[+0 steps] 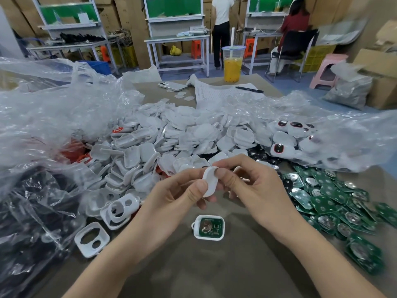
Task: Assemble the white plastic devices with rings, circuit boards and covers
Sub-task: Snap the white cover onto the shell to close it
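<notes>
Left hand [180, 190] and right hand [247, 179] together, both pinching white cover [209, 181]. Open shell with board [208, 227] below hands. Risk: cover slips or seats crooked.

White cover [208, 182] stands on edge above open shell [197, 232] (green board [210, 226] inside).
</notes>
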`<state>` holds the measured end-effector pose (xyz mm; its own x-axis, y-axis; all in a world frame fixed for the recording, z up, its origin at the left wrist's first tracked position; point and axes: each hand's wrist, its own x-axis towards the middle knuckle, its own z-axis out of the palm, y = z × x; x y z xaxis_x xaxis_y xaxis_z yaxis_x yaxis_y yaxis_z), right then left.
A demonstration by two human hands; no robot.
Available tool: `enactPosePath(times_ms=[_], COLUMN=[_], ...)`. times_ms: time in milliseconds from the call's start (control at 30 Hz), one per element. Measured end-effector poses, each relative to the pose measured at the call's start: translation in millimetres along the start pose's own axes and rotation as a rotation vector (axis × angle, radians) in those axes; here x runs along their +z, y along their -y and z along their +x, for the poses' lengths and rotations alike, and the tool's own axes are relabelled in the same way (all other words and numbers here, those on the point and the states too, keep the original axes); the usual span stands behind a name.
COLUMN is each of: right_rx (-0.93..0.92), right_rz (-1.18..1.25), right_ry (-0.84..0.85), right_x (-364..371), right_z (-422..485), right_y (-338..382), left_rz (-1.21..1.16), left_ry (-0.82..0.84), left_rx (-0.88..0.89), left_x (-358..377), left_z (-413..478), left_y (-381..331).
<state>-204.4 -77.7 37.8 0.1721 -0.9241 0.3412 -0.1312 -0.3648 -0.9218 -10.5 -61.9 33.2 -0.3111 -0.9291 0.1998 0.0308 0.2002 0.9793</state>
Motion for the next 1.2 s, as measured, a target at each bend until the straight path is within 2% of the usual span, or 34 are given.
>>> enactPosePath(times_ms=[267,867,1033,1200], right_rx=[0.043,0.049,0.040,-0.035], right_rz=[0.170,0.163,-0.025,-0.399], right_ry=[0.065,0.128,0.107,0.243], right_x=[-2,-3,-6,-11], right_z=[-1,-2,-12,-32], right_y=[6,7,3,-3], left_rz=[-0.088,-0.099,0.107,0.385], left_ry=[-0.037,0.032,-0.085,-0.249], left_rx=[-0.037,-0.062,0.000,0.052], left_x=[-12,-11,-20,-38], left_z=[1,-2,-10,-25], left_y=[6,4,2,6])
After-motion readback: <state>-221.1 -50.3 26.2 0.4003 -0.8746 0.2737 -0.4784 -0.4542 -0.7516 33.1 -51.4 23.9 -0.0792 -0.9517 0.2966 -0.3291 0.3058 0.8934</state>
